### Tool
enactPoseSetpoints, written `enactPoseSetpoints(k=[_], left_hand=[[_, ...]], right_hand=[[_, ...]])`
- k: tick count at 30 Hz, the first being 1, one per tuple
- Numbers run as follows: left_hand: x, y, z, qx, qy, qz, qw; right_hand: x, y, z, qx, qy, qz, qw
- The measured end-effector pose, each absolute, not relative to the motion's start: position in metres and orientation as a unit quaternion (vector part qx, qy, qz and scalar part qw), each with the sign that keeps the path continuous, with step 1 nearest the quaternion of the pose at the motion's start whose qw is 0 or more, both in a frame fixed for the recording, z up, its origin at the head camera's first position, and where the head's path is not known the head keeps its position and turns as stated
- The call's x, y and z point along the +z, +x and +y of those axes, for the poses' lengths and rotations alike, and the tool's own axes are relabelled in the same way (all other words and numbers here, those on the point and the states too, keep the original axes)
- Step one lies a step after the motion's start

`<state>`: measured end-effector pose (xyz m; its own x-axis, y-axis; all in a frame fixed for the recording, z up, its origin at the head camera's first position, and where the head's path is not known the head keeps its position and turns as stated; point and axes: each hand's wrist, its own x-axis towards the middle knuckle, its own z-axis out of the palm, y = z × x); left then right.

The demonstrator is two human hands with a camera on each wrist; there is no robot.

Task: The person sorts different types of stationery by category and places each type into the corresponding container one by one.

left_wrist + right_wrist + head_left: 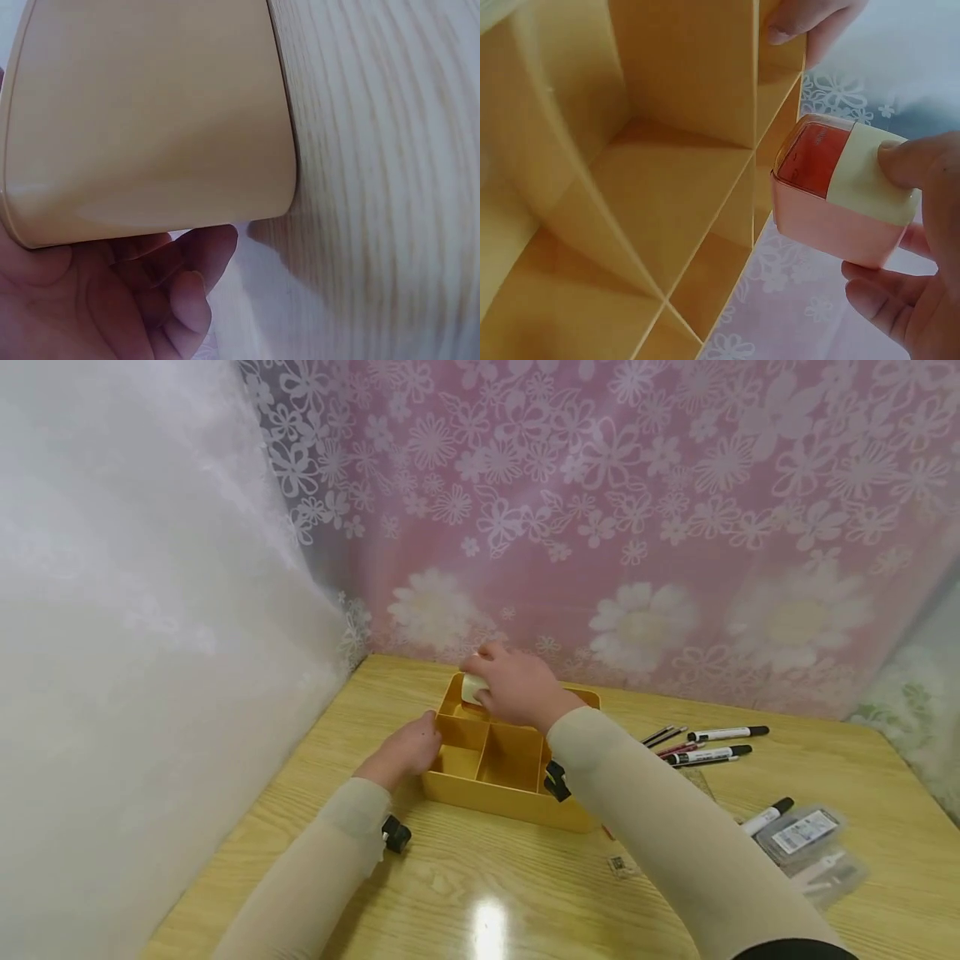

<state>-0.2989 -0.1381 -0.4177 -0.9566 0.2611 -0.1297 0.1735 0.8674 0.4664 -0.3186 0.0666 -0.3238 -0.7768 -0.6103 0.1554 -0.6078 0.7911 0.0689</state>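
A yellow divided desk organizer (510, 802) stands on the table, its compartments facing up. My left hand (408, 747) holds its left end; in the right wrist view the thumb lies over the wall. The left wrist view shows that hand's fingers (191, 300) by the organizer's outer corner. Above the far left compartment, my right hand (517, 685) grips a small pink-and-cream box (840, 195) with a see-through red window. Thumb on the cream side, fingers on the pink side, it holds the box apart from the dividers. My right forearm hides the organizer's right part.
Several markers (727, 733) and pencils (663, 737) lie right of the organizer. Nearer the right front are another marker (767, 817) and clear plastic cases (804, 835). A small clear item (621, 866) lies by the right forearm. A floral curtain (600, 527) hangs behind the table.
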Motion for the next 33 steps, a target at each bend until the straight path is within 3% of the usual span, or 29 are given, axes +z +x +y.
enactPoseSetpoints(k=[11,33], left_hand=[[-0.417,-0.301,-0.137,0.234,0.114,0.961,0.095],[-0.418,-0.296,-0.132,0.215,0.094,0.967,0.102]], right_hand=[[-0.334,-0.32,0.057,-0.003,0.309,-0.949,0.065],[-0.352,-0.317,0.053,-0.038,0.301,-0.952,-0.039]])
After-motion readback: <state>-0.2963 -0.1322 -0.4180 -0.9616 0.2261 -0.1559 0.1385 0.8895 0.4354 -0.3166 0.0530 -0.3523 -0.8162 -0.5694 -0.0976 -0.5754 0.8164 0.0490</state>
